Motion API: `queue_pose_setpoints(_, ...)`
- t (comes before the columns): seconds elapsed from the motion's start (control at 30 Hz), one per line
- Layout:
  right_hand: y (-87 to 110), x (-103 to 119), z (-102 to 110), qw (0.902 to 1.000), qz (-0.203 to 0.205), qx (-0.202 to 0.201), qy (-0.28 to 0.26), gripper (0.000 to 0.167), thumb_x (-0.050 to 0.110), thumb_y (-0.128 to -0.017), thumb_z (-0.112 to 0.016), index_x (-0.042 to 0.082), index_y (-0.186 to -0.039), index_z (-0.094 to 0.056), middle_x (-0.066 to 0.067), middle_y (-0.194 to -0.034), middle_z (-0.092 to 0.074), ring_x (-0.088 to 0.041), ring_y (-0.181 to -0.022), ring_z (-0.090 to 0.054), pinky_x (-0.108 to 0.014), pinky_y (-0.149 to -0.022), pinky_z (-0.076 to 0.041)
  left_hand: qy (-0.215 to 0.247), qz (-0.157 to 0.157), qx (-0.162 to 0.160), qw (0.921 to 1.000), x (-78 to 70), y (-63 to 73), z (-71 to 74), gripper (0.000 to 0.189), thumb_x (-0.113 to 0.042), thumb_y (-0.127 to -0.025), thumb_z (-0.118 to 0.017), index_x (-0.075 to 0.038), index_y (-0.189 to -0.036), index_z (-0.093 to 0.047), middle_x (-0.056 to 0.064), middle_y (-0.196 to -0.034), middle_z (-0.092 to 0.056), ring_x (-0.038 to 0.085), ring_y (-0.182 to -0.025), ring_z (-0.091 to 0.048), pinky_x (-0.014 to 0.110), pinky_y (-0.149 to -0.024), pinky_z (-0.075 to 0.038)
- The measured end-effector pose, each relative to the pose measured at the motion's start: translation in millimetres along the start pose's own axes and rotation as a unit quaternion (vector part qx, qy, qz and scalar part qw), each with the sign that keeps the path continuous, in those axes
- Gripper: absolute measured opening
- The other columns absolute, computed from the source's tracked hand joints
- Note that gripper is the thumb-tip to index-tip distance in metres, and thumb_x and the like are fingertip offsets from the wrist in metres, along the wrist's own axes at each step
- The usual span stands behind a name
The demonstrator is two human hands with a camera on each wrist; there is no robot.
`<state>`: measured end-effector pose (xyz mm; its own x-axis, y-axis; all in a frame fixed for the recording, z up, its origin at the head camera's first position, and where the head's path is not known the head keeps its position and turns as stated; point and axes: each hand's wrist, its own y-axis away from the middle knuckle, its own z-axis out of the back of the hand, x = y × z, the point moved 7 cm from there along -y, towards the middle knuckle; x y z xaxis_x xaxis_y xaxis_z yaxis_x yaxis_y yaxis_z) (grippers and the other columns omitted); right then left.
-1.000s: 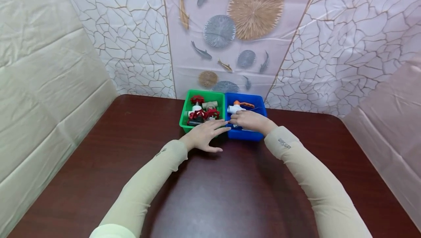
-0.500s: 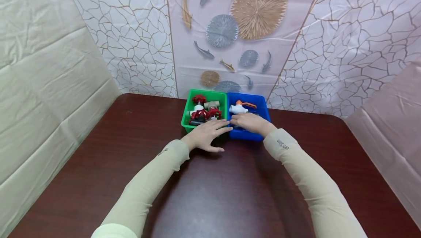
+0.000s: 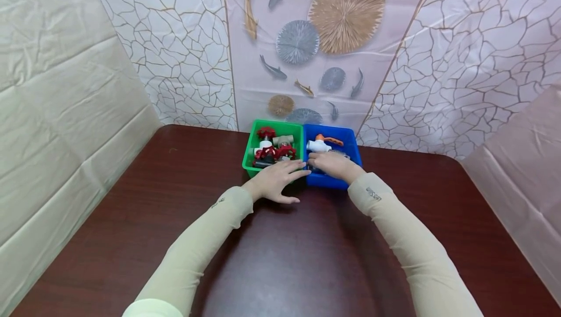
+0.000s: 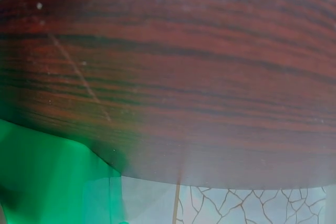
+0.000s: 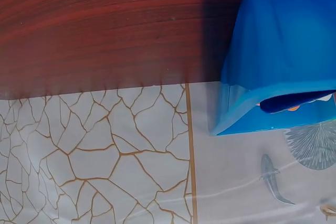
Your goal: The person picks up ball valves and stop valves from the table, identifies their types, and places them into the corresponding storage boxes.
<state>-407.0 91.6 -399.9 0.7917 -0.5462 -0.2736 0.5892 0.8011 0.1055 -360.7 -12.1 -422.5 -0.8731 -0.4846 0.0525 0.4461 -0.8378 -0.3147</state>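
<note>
My left hand (image 3: 275,180) lies with spread fingers over the front right corner of the green bin (image 3: 246,157). That bin holds valves with red handwheels (image 3: 266,132) and a grey pipe fitting (image 3: 283,139). My right hand (image 3: 333,165) reaches into the blue bin (image 3: 354,138), its fingers bent down; the fingertips and whatever they touch are hidden. Just behind it sits a white valve with an orange lever (image 3: 319,145). Something greyish (image 3: 341,153) shows beside the hand, too small to tell. Neither wrist view shows a hand.
Both bins stand side by side at the back of a dark reddish-brown table (image 3: 280,258). Behind them hangs a patterned cloth (image 3: 333,88). A pale cloth (image 3: 65,112) closes off the left side. The right wrist view shows the blue bin's outer wall (image 5: 289,35).
My right hand has shifted slightly forward-to-back within the blue bin, uncovering a greyish thing beside it. My left hand keeps its place. The head view has turned a little.
</note>
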Motion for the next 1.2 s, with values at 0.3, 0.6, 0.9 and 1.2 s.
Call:
queue_pose_setpoints(0.3, 0.0, -0.9, 0.8, 1.0000, 0.000, -0.002, 0.002, 0.020, 0.007, -0.092, -0.057, 0.008, -0.110, -0.067, -0.004, -0.097, -0.062, -0.017, -0.091, -0.059, -0.035, -0.079, -0.053, -0.003, -0.001, 0.003, 1.0000, 1.3, -0.2, -0.2, 0.080, -0.061, -0.082, -0.058, -0.017, -0.145, -0.038, 0.010, -0.149, -0.037, 0.024, -0.140, -0.033, 0.042, -0.113, -0.031)
queue_pose_setpoints(0.6, 3.3, -3.5, 2.9, 0.9999, 0.001, -0.010, -0.008, 0.022, 0.005, -0.090, -0.060, 0.008, -0.111, -0.067, -0.007, -0.101, -0.064, -0.022, -0.095, -0.062, -0.039, -0.082, -0.054, -0.001, -0.002, 0.004, 1.0000, 0.7, -0.2, 0.7, 0.081, -0.061, -0.082, -0.058, -0.016, -0.145, -0.038, 0.011, -0.149, -0.037, 0.024, -0.139, -0.033, 0.043, -0.112, -0.032)
queue_pose_setpoints(0.9, 13.4, -10.5, 4.6, 0.9999, -0.006, -0.006, -0.010, 0.030, 0.005, -0.088, -0.063, 0.007, -0.117, -0.065, -0.015, -0.114, -0.064, -0.030, -0.105, -0.063, -0.043, -0.091, -0.051, 0.000, -0.003, 0.000, 1.0000, 0.6, 0.1, 0.5, 0.081, -0.061, -0.081, -0.060, -0.014, -0.144, -0.039, 0.012, -0.148, -0.039, 0.025, -0.139, -0.034, 0.043, -0.112, -0.032)
queue_pose_setpoints(1.2, 19.0, -16.1, 4.1, 0.9996, -0.025, -0.009, -0.012, 0.025, 0.002, -0.088, -0.061, 0.003, -0.113, -0.066, -0.014, -0.109, -0.065, -0.030, -0.104, -0.062, -0.042, -0.092, -0.050, 0.008, -0.006, 0.000, 0.9999, -1.2, -1.3, 2.0, 0.081, -0.059, -0.081, -0.061, -0.012, -0.144, -0.040, 0.014, -0.147, -0.040, 0.026, -0.139, -0.034, 0.043, -0.112, -0.032)
